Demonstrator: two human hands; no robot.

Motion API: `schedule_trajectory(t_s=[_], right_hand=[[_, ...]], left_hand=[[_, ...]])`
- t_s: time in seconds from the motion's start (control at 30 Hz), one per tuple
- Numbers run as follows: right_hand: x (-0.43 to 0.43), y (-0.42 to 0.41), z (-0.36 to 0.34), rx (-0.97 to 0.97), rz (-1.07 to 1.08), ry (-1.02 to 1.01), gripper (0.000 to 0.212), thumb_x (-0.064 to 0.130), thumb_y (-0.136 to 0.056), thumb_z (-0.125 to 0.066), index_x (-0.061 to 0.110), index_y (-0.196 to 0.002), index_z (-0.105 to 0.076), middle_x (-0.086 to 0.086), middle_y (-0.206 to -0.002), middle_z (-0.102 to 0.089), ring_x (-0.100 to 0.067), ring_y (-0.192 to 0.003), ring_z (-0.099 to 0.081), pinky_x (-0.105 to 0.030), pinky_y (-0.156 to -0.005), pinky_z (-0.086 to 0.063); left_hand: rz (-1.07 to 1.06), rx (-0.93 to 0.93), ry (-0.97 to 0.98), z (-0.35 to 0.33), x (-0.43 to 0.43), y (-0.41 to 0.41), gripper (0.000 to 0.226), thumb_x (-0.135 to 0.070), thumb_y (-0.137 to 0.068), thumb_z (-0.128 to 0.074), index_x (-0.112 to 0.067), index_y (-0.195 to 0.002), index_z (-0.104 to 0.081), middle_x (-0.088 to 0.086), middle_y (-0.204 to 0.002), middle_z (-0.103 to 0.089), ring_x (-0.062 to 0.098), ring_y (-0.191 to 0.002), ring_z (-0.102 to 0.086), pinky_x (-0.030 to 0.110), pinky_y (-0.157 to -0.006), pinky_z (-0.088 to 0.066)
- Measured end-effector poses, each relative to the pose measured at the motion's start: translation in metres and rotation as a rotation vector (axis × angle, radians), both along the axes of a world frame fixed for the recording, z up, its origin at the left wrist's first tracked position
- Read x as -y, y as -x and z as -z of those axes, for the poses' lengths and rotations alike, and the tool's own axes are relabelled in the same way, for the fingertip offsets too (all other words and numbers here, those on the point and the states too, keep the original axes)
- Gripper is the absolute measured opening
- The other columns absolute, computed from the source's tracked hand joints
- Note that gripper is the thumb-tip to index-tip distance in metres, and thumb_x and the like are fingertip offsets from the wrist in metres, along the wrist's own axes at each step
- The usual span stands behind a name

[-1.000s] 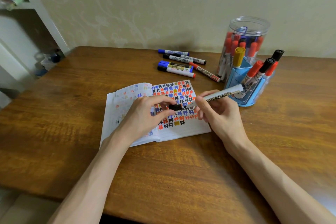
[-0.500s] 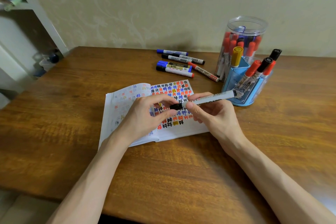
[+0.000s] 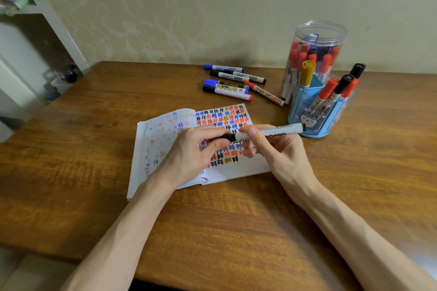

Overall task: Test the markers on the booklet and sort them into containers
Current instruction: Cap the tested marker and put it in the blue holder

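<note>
— Both hands busy?
— Yes; the left hand (image 3: 189, 151) pinches the black cap (image 3: 228, 137); the right hand (image 3: 276, 151) grips the white marker (image 3: 281, 130), above the open booklet (image 3: 151, 149); cap seemingly on, fingers hide the joint.

Left hand (image 3: 191, 156) pinches cap (image 3: 227, 137) — right hand (image 3: 280, 155) grips marker (image 3: 281, 130); forearms angled inward.

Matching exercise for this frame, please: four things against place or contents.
1 clear plastic jar
2 blue plastic pen holder
3 open paper booklet
4 white marker with black cap

A gripped by left hand and right hand
B lies flat on wooden table
C holds mostly red-capped markers
D holds a yellow-capped marker

Pairs: 1-C, 2-D, 3-B, 4-A
</note>
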State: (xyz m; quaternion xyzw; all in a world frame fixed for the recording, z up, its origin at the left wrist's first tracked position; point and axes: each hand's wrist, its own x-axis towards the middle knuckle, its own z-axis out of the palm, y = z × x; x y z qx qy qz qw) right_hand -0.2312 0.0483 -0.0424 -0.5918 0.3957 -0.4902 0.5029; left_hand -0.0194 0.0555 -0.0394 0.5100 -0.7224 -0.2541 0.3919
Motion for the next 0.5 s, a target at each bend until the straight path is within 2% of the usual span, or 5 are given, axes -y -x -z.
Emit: schedule_trajectory(t_s=[0.17, 0.3, 0.37, 0.4, 0.5], right_hand=[[0.001, 0.004, 0.002, -0.006, -0.020, -0.005, 0.028, 0.032, -0.101, -0.066, 0.007, -0.103, -0.079, -0.013, -0.084, -0.075, -0.029, -0.080, -0.073, -0.043, -0.087, -0.062], [0.007, 0.009, -0.002, -0.021, -0.026, -0.057, 0.029, 0.041, -0.095, -0.070, 0.014, -0.098, -0.079, -0.006, -0.097, -0.078, -0.015, -0.086, -0.072, -0.033, -0.083, -0.058], [0.010, 0.013, -0.004, -0.061, 0.045, -0.062, 0.035, 0.044, -0.088, -0.077, 0.018, -0.112, -0.077, 0.010, -0.108, -0.078, -0.007, -0.098, -0.075, -0.030, -0.084, -0.060], [0.013, 0.016, -0.003, -0.110, 0.104, -0.038, 0.035, 0.041, -0.088, -0.079, 0.021, -0.116, -0.075, 0.013, -0.107, -0.078, -0.005, -0.100, -0.074, -0.029, -0.083, -0.061], [0.015, 0.029, 0.002, -0.368, 0.347, 0.134, 0.021, 0.029, -0.091, -0.081, 0.023, -0.108, -0.071, 0.013, -0.096, -0.074, -0.003, -0.089, -0.071, -0.022, -0.077, -0.061]], left_hand=[[-0.002, 0.057, 0.027, 0.000, 0.001, 0.004, 0.032, -0.018, -0.094, -0.070, -0.025, -0.125, -0.070, -0.034, -0.106, -0.062, -0.018, -0.104, -0.060, 0.008, -0.081, -0.052], [-0.029, 0.069, 0.015, -0.004, 0.006, 0.007, 0.026, -0.025, -0.095, -0.070, -0.030, -0.120, -0.073, -0.029, -0.106, -0.067, -0.012, -0.106, -0.062, 0.008, -0.082, -0.051], [-0.069, 0.072, 0.039, -0.007, 0.009, 0.009, 0.025, -0.025, -0.095, -0.070, -0.028, -0.119, -0.074, -0.025, -0.105, -0.070, -0.011, -0.104, -0.062, 0.005, -0.081, -0.048], [-0.091, 0.068, 0.042, -0.008, 0.010, 0.010, 0.024, -0.025, -0.095, -0.070, -0.027, -0.118, -0.074, -0.026, -0.103, -0.069, -0.013, -0.102, -0.061, 0.004, -0.079, -0.047], [-0.143, 0.056, 0.040, -0.011, 0.011, 0.014, 0.022, -0.024, -0.095, -0.069, -0.032, -0.115, -0.071, -0.035, -0.097, -0.062, -0.021, -0.097, -0.057, 0.000, -0.074, -0.044]])
